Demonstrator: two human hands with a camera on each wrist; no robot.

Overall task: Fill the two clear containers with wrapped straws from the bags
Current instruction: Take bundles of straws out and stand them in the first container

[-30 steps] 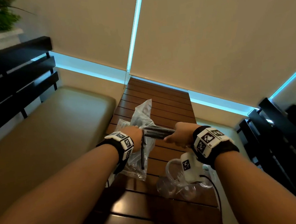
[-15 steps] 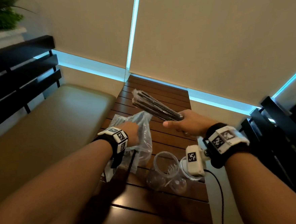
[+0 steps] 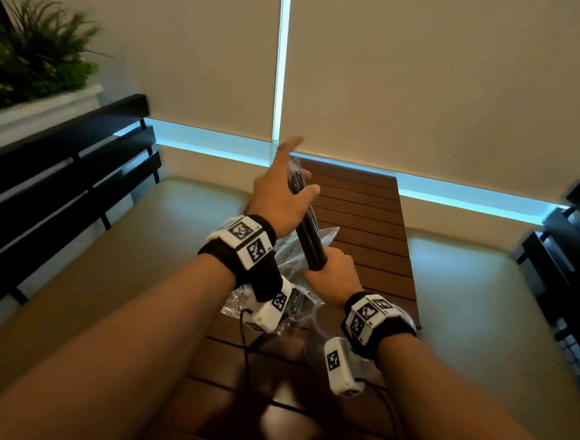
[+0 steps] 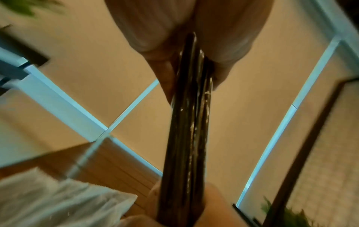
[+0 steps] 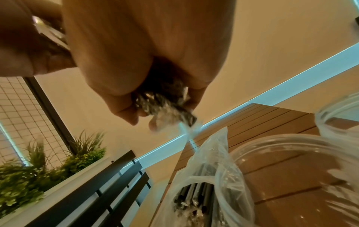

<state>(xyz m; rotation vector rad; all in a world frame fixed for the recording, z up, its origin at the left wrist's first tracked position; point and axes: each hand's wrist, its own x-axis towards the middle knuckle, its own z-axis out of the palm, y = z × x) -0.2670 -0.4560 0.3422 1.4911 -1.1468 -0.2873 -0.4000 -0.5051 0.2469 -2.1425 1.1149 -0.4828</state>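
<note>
Dim warm light, cyan glow from window gaps [image 3: 281, 65]; wrist views motion-blurred, wide-angle bending at edges.

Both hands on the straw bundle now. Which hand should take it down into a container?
Right, probably. The right hand grips the bundle of wrapped straws at its lower end, directly above the clear containers. The left hand holds the upper end, farther from them, index finger extended.

Left hand [image 3: 280, 200] raised above right hand [image 3: 333, 275], both clenched.
</note>
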